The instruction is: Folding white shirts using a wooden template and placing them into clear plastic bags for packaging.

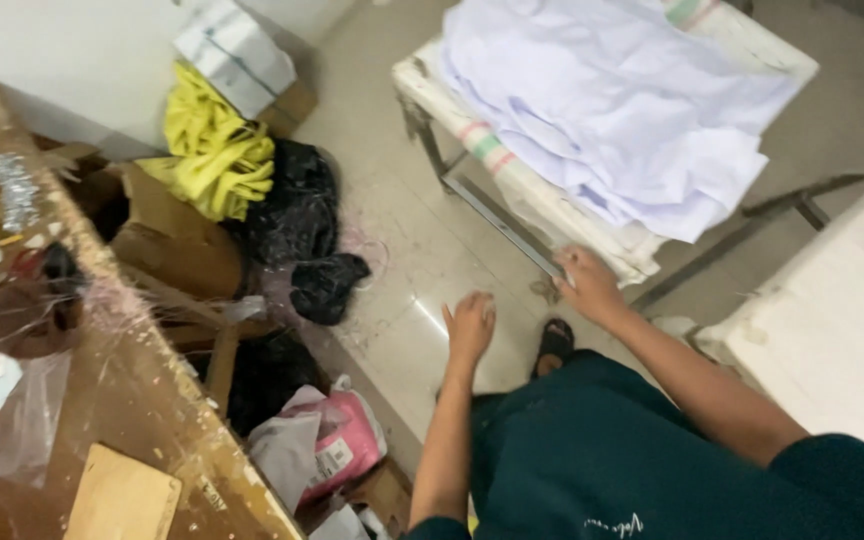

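The right hand [586,282] grips the padded edge of the metal-framed table [512,180], where pale folded cloth [612,110] lies stacked; the left hand [469,325] hangs empty, fingers loosely curled. A steady, level pull would likely keep the stack from sliding.

This looks like a small garment or tailoring workshop. A stack of pale lavender cloth pieces [622,110] lies on a padded, cloth-wrapped worktop [512,170] with a metal frame. A worn wooden worktop [142,400] carries loose threads and scraps. On the tiled floor [402,250] between them sit cardboard boxes [167,235], a yellow cloth bundle [214,150], black bags [297,215] and a pink packet [352,440].
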